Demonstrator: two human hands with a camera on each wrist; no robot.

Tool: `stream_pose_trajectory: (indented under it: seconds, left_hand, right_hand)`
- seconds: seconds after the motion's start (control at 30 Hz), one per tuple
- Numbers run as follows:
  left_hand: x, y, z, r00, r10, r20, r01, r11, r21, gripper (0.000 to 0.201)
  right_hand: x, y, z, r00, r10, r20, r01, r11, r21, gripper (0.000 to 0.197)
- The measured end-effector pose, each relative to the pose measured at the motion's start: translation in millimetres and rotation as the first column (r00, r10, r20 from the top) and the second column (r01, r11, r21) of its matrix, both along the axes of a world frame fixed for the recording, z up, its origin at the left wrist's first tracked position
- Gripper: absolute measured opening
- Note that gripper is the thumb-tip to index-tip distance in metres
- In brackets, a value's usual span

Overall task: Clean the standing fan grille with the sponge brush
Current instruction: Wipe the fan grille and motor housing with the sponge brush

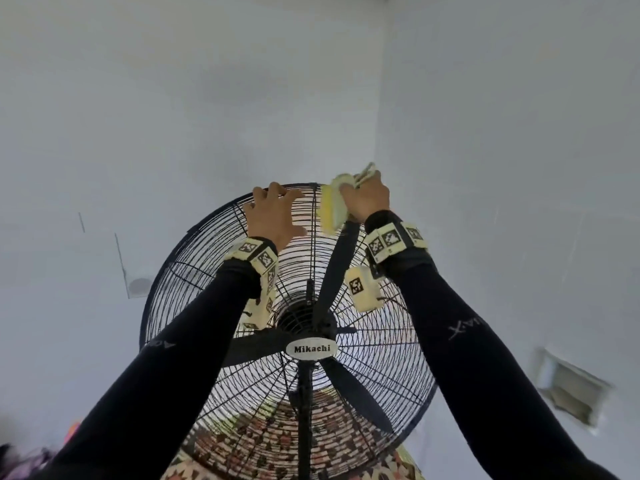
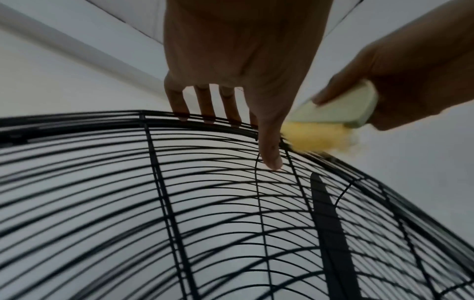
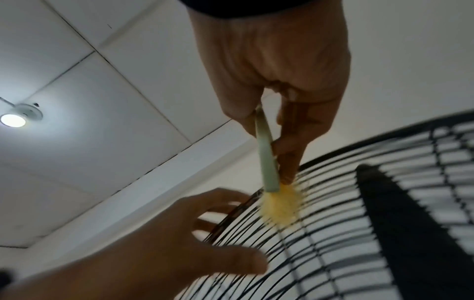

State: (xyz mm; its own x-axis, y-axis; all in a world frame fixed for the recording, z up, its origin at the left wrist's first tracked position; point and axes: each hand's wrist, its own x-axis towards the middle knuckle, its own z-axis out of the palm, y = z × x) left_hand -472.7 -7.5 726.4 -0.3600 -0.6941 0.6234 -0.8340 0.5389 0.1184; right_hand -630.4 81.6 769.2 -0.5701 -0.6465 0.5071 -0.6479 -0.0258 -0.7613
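Note:
A black standing fan grille (image 1: 242,375) with a "Mikachi" badge fills the lower middle of the head view. My left hand (image 1: 275,211) holds its top rim: the fingers (image 2: 209,105) reach over the rim and the thumb (image 2: 271,158) presses on the front wires. Just to its right, my right hand (image 1: 365,199) grips the pale green handle (image 3: 266,158) of the sponge brush (image 1: 332,209). The yellow sponge head (image 2: 315,139) touches the wires at the grille's top edge (image 3: 282,205), right beside my left thumb. Motion blurs the sponge.
A black fan blade (image 1: 337,265) points up behind the grille below the brush. White walls meet in a corner behind the fan. A recessed wall box (image 1: 571,386) sits at the right. A patterned mat (image 1: 277,441) shows through the grille. A ceiling light (image 3: 14,119) glows overhead.

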Motion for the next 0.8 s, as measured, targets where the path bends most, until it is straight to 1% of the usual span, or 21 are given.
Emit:
stream_pose_trajectory:
  seconds: [0.03, 0.07, 0.1, 0.13, 0.2, 0.23, 0.27, 0.3, 0.33, 0.37, 0.4, 0.47, 0.5, 0.6, 0.67, 0.7, 0.73, 0.77, 0.8]
  left_hand:
    - [-0.6, 2.2, 2.1, 1.0, 0.003, 0.015, -0.003, 1.0, 0.01, 0.079]
    - [-2.2, 5.5, 4.2, 0.999, 0.009, 0.03, -0.01, 1.0, 0.024, 0.08]
    - [-4.4, 8.7, 6.4, 0.999, 0.017, 0.041, -0.018, 0.999, 0.035, 0.08]
    - [-6.8, 11.3, 7.4, 0.999, 0.021, 0.044, -0.023, 0.999, 0.045, 0.08]
    - [-10.3, 14.8, 6.5, 0.999, 0.019, 0.034, -0.021, 0.999, 0.05, 0.079]
    - [-10.6, 15.1, 5.7, 0.999, 0.02, 0.03, -0.021, 0.999, 0.041, 0.079]
    - [-9.9, 15.0, 5.1, 0.999, 0.022, 0.031, -0.023, 0.999, 0.033, 0.079]
    - [-9.2, 15.0, 4.6, 0.999, 0.024, 0.028, -0.025, 0.999, 0.027, 0.078]
    - [-8.6, 14.9, 4.6, 1.0, 0.022, 0.022, -0.023, 0.999, 0.026, 0.078]
    - [-8.4, 15.0, 5.5, 1.0, 0.016, 0.014, -0.016, 0.999, 0.03, 0.077]
    - [-8.2, 15.1, 5.9, 1.0, 0.009, 0.007, -0.01, 0.999, 0.034, 0.077]
    - [-8.2, 15.6, 4.6, 1.0, -0.001, -0.007, 0.001, 0.999, 0.032, 0.076]
    - [-8.2, 15.5, 3.0, 1.0, -0.009, -0.015, 0.009, 1.0, 0.025, 0.075]
    - [-9.3, 15.0, -2.0, 0.999, -0.035, -0.017, 0.035, 0.999, -0.004, 0.072]
    - [-8.1, 15.1, -3.4, 1.0, -0.018, -0.016, 0.018, 1.0, -0.012, 0.073]
    - [-7.1, 14.4, -4.2, 1.0, -0.01, -0.015, 0.01, 1.0, -0.018, 0.073]
    - [-6.1, 12.8, -5.3, 1.0, -0.008, -0.016, 0.007, 1.0, -0.028, 0.072]
    - [-5.0, 11.7, -6.3, 1.0, -0.011, -0.018, 0.01, 0.999, -0.038, 0.072]
    - [-4.0, 10.8, -6.7, 1.0, -0.017, -0.019, 0.017, 0.999, -0.042, 0.072]
  right_hand:
    - [-11.9, 4.5, 0.9, 0.996, -0.092, 0.015, 0.092, 0.995, 0.033, 0.054]
    - [-21.7, 11.0, 0.9, 0.982, -0.188, -0.022, 0.189, 0.98, 0.07, 0.057]
    - [-32.8, 14.4, -0.3, 0.966, -0.247, -0.081, 0.254, 0.962, 0.103, 0.058]
    - [-41.0, 17.2, -1.5, 0.955, -0.268, -0.128, 0.283, 0.951, 0.121, 0.056]
    - [-57.0, 15.6, 0.3, 0.963, -0.235, -0.13, 0.245, 0.967, 0.064, 0.045]
    - [-61.6, 17.3, 4.2, 0.976, -0.205, -0.077, 0.206, 0.979, -0.004, 0.039]
    - [-65.0, 19.0, 7.1, 0.983, -0.181, 0.011, 0.181, 0.979, -0.09, 0.034]
    - [-67.2, 20.8, 8.8, 0.981, -0.177, 0.082, 0.188, 0.971, -0.151, 0.03]
    - [-68.9, 20.5, 9.3, 0.974, -0.2, 0.104, 0.216, 0.96, -0.175, 0.029]
    - [-68.3, 19.3, 9.1, 0.966, -0.243, 0.084, 0.254, 0.952, -0.17, 0.031]
    - [-66.2, 15.3, 7.9, 0.959, -0.282, 0.016, 0.282, 0.949, -0.145, 0.033]
    - [-54.2, 5.0, 4.6, 0.931, -0.318, -0.18, 0.312, 0.948, -0.058, 0.036]
    - [-45.9, -0.8, 3.6, 0.916, -0.301, -0.266, 0.31, 0.951, -0.011, 0.037]
    - [-13.4, -16.4, 7.3, 0.871, -0.189, -0.453, 0.266, 0.957, 0.112, 0.042]
    - [11.8, -24.9, 14.4, 0.849, -0.11, -0.516, 0.177, 0.981, 0.081, 0.043]
    - [22.2, -28.0, 17.8, 0.861, -0.067, -0.504, 0.099, 0.994, 0.038, 0.044]
    - [30.1, -31.3, 21.6, 0.888, -0.009, -0.46, 0.008, 1.0, -0.003, 0.043]
    - [34.1, -34.1, 25.0, 0.915, 0.054, -0.4, -0.074, 0.997, -0.033, 0.041]
    - [35.2, -33.8, 28.3, 0.939, 0.094, -0.332, -0.119, 0.991, -0.056, 0.038]
